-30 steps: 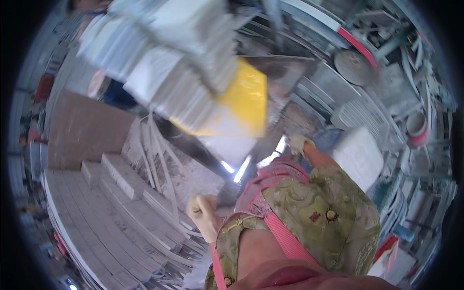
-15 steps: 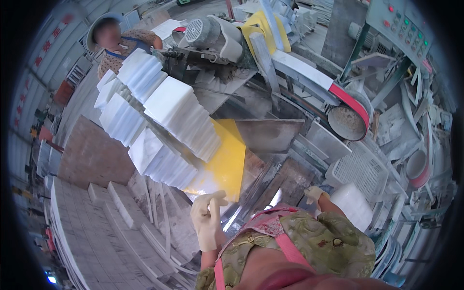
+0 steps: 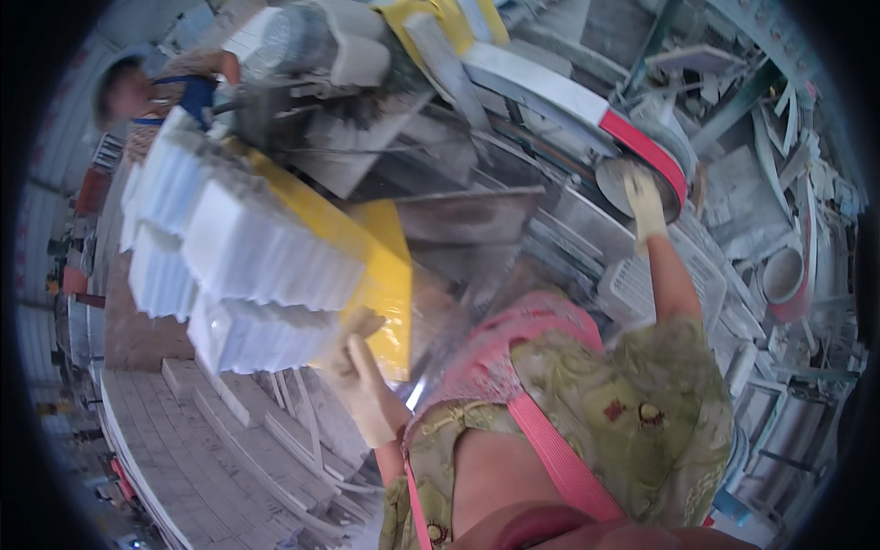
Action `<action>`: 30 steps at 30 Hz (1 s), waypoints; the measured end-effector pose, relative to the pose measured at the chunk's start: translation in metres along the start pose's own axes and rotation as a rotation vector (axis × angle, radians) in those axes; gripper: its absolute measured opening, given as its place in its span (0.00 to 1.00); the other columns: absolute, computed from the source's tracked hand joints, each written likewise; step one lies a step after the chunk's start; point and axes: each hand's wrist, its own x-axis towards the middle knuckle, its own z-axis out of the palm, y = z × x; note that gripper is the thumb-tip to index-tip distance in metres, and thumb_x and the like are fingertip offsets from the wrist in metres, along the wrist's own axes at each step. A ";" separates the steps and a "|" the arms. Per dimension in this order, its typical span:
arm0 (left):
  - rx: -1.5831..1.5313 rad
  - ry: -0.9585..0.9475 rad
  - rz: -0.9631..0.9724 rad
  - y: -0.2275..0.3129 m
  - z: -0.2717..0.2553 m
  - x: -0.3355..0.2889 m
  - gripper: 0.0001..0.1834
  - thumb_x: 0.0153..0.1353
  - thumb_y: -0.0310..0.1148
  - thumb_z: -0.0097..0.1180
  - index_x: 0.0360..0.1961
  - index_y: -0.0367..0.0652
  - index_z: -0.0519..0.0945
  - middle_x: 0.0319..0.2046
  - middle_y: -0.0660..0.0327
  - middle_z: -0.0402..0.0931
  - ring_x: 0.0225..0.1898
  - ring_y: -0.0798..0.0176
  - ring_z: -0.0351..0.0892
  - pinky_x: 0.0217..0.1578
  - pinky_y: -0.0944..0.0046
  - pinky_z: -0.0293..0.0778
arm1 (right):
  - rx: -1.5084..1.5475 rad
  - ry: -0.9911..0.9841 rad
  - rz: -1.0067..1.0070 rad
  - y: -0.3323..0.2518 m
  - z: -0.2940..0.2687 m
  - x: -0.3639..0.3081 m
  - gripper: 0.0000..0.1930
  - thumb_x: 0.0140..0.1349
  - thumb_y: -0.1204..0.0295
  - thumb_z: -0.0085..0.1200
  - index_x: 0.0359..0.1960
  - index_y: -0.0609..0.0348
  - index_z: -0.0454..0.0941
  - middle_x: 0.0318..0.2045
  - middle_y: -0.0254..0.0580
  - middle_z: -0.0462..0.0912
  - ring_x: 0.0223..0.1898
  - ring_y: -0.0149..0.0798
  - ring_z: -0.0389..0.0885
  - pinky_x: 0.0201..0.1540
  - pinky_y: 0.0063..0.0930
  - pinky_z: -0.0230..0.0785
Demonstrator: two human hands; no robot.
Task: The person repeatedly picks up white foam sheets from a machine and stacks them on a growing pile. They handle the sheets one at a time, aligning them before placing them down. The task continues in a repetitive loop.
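Both my hands wear cream gloves. My right hand (image 3: 645, 203) reaches forward with fingers stretched out, over the round pulley wheel (image 3: 616, 188) at the end of a belt machine. Whether it touches the wheel I cannot tell. Curving past the wheel is a guard (image 3: 646, 151) in red and white. My left hand (image 3: 356, 380) is beside the near end of several stacks of white square slabs (image 3: 266, 243). Motion blurs its fingers, and contact with the slabs is unclear. Under and behind the stacks shows a yellow sheet (image 3: 392, 302).
Grey strips and blocks (image 3: 197, 431) lie piled at lower left. A white plastic basket (image 3: 632, 280) stands below my right forearm. Across the stacks a person in a blue apron (image 3: 188, 96) stands near a motor (image 3: 298, 41). Stone offcuts (image 3: 738, 243) clutter the right side.
My right hand has moved from beside my body forward to the wheel. My left hand has shifted slightly left and up, closer to the slabs. The whole view has shifted.
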 end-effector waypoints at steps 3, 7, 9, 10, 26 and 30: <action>-0.024 0.116 -0.067 0.010 0.055 0.008 0.19 0.75 0.36 0.47 0.52 0.29 0.80 0.42 0.50 0.84 0.48 0.57 0.82 0.57 0.57 0.72 | 0.226 -0.185 0.138 0.013 -0.019 0.085 0.24 0.69 0.59 0.50 0.61 0.61 0.76 0.61 0.54 0.77 0.64 0.52 0.73 0.66 0.42 0.64; 0.014 0.142 -0.175 0.029 0.138 0.023 0.21 0.77 0.39 0.44 0.53 0.30 0.80 0.41 0.50 0.85 0.47 0.59 0.83 0.58 0.57 0.72 | -0.161 -0.225 -0.475 0.006 -0.034 0.149 0.33 0.61 0.65 0.57 0.69 0.57 0.66 0.68 0.51 0.69 0.71 0.49 0.64 0.73 0.45 0.55; -0.008 0.101 -0.172 0.039 0.175 0.025 0.21 0.76 0.39 0.44 0.53 0.31 0.80 0.39 0.52 0.85 0.47 0.60 0.83 0.54 0.59 0.74 | -0.191 -0.341 -0.574 0.001 -0.028 0.169 0.39 0.57 0.68 0.61 0.72 0.55 0.62 0.71 0.49 0.65 0.74 0.48 0.59 0.75 0.46 0.50; -0.040 0.070 -0.171 0.045 0.190 0.026 0.21 0.76 0.39 0.44 0.52 0.31 0.80 0.39 0.52 0.85 0.47 0.61 0.83 0.53 0.60 0.75 | -0.190 -0.405 -0.600 -0.002 -0.023 0.179 0.42 0.56 0.70 0.63 0.73 0.54 0.59 0.74 0.47 0.61 0.76 0.45 0.56 0.77 0.46 0.46; -0.080 0.112 -0.237 0.041 0.224 0.017 0.20 0.75 0.40 0.48 0.52 0.33 0.82 0.42 0.55 0.86 0.47 0.63 0.82 0.51 0.63 0.76 | -0.113 -0.041 -0.885 -0.020 0.036 0.232 0.29 0.64 0.73 0.47 0.69 0.61 0.68 0.67 0.51 0.72 0.70 0.44 0.68 0.75 0.41 0.53; -0.089 0.110 -0.261 0.040 0.207 0.013 0.19 0.73 0.42 0.52 0.52 0.39 0.83 0.38 0.60 0.87 0.42 0.69 0.82 0.44 0.66 0.78 | 0.355 -0.226 -0.862 -0.039 0.047 0.235 0.25 0.67 0.77 0.49 0.67 0.64 0.69 0.67 0.52 0.71 0.69 0.48 0.68 0.73 0.41 0.57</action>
